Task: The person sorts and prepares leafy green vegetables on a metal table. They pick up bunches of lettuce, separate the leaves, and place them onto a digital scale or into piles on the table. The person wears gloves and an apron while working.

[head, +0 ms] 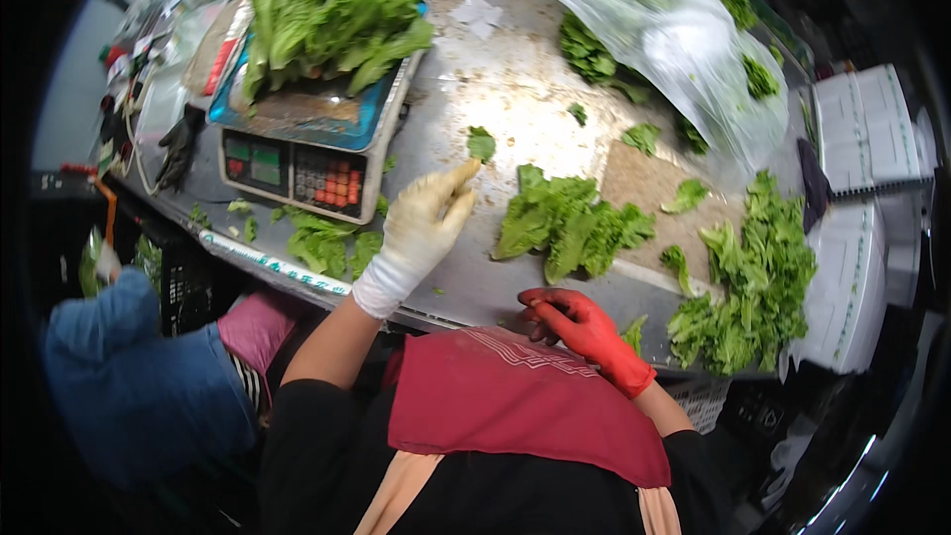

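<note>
My left hand [427, 219], in a cream glove with a white cuff, is over the metal table, thumb and forefinger apart. Just beyond its fingertips lies a small torn green leaf [481, 144]. To its left stands a digital scale [293, 174] with a heap of leafy lettuce [338, 30] on its blue-rimmed pan. My right hand [576, 327], in a red rubber glove with dark fingertips, is low by the table's front edge, fingers loosely curled; I see nothing in it. Nearest to it is a bunch of lettuce leaves [568, 223] lying on the table.
A large clear plastic bag [669, 44] covers greens at the back right. More lettuce [758, 290] is piled at the right edge, beside white boxes [847, 282]. A brown board [643, 189] lies flat. At left, a person in a denim sleeve [104, 319] works close by.
</note>
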The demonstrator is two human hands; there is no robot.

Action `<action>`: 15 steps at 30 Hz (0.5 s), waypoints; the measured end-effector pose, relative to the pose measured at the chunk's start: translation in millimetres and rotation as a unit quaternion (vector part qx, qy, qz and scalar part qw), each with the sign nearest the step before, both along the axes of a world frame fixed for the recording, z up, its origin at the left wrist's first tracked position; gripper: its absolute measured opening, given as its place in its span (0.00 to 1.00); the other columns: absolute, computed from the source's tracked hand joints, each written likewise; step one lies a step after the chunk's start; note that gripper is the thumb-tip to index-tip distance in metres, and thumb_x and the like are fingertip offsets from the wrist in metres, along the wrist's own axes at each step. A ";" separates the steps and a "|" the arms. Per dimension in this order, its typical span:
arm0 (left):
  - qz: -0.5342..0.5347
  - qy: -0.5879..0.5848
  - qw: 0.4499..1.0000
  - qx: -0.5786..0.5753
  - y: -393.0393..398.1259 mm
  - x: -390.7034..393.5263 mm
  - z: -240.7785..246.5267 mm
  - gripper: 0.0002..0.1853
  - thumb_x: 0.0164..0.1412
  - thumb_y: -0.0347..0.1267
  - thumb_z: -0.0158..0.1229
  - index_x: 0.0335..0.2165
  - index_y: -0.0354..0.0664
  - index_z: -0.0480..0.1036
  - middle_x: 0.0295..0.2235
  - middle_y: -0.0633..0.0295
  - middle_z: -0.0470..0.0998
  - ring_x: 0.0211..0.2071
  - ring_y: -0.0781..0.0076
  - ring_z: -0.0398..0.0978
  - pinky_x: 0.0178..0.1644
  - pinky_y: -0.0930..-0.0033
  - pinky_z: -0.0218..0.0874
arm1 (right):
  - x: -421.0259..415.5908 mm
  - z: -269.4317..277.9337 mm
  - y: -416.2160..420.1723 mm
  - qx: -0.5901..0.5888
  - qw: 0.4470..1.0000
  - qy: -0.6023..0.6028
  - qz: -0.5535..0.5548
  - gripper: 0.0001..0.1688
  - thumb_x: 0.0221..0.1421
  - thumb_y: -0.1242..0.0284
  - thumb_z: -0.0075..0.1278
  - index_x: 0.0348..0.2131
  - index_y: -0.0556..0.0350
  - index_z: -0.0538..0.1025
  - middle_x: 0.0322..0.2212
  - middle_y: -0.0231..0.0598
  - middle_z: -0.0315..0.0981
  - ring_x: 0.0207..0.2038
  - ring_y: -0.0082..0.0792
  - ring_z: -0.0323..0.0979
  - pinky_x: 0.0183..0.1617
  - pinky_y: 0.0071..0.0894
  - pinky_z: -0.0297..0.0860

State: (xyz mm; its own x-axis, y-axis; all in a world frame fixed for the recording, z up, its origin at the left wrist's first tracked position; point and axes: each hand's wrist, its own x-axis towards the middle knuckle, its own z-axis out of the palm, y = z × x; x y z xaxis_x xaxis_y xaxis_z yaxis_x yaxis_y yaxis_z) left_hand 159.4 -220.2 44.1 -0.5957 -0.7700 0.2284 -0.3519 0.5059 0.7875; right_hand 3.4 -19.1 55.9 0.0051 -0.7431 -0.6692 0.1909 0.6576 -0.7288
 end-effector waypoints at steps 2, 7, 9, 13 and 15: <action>-0.041 -0.055 0.992 0.109 19.0 4.2 -14.5 0.25 0.50 0.34 0.59 0.48 0.44 0.67 0.27 0.58 0.74 0.26 0.68 0.71 0.35 0.70 0.64 | -14.7 -2.5 29.0 0.029 0.998 -0.005 -0.054 0.18 0.58 0.68 0.41 0.44 0.61 0.70 0.33 0.35 0.73 0.27 0.19 0.69 0.30 0.18 0.66; -0.082 -0.247 0.962 0.080 51.5 -18.2 -30.6 0.51 0.44 0.43 0.63 0.60 0.47 0.41 0.39 0.51 0.70 0.38 0.62 0.72 0.42 0.66 0.63 | -49.3 -32.3 46.1 -0.008 0.946 0.214 -0.243 0.23 0.54 0.69 0.47 0.47 0.63 0.67 0.30 0.34 0.71 0.26 0.19 0.69 0.25 0.17 0.64; -0.074 -0.326 0.942 0.024 58.0 -38.7 -26.8 0.53 0.44 0.42 0.63 0.60 0.44 0.38 0.40 0.50 0.70 0.39 0.61 0.71 0.43 0.67 0.63 | -53.4 -47.2 23.5 -0.057 0.911 0.366 -0.179 0.34 0.49 0.68 0.52 0.52 0.65 0.60 0.37 0.42 0.69 0.37 0.27 0.69 0.36 0.23 0.67; -0.050 -0.113 0.959 0.254 53.3 -39.2 -57.5 0.49 0.46 0.36 0.60 0.59 0.37 0.38 0.51 0.39 0.60 0.52 0.54 0.61 0.55 0.68 0.54 | -56.3 -91.7 8.5 -0.153 0.879 0.420 -0.164 0.44 0.44 0.69 0.56 0.55 0.67 0.52 0.46 0.48 0.63 0.47 0.35 0.64 0.49 0.29 0.62; -0.011 0.051 0.938 0.342 47.1 -29.7 -78.8 0.46 0.48 0.33 0.58 0.59 0.35 0.40 0.56 0.45 0.53 0.57 0.59 0.54 0.58 0.69 0.48 | -56.4 -91.6 8.5 -0.139 0.906 0.335 -0.220 0.47 0.43 0.71 0.56 0.57 0.68 0.49 0.49 0.49 0.61 0.49 0.36 0.63 0.51 0.30 0.61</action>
